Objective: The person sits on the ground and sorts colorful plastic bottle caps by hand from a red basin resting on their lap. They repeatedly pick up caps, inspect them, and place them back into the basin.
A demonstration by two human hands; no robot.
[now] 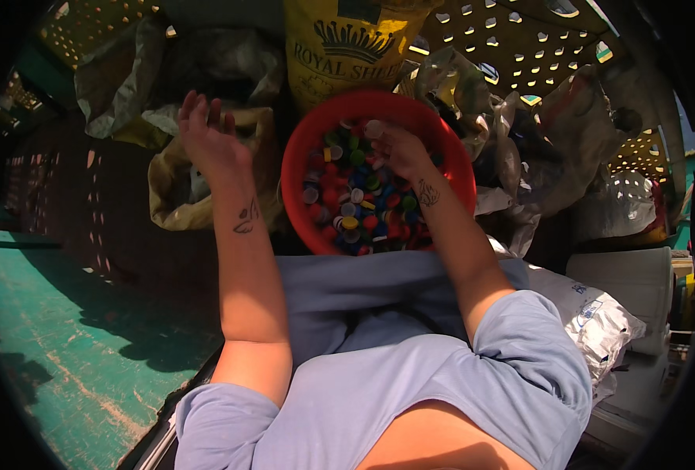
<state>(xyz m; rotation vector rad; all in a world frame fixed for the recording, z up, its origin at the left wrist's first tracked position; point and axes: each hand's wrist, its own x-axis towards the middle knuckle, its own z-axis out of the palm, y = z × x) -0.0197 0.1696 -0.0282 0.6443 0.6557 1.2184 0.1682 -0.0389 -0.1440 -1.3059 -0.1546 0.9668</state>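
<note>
A red plastic basin (296,194) sits before my lap, holding many loose plastic bottle caps (350,210) in red, blue, green, yellow, white and clear. Over its far part is my right hand (403,154), with a translucent whitish cap (374,129) pinched at the fingertips. My left hand (213,141) is raised to the left of the basin, fingers apart and nothing in it. Beneath and beside that hand stands a yellowish woven sack (165,202) with its mouth rolled down. What the sack holds is mostly in shadow.
A printed yellow sack (347,70) stands behind the basin. Greyish sacks (118,88) are at the far left, and clear plastic bags (565,147) at the right. A white bag (594,323) and white bucket (623,294) lie by my right side. Green floor (89,341) shows left.
</note>
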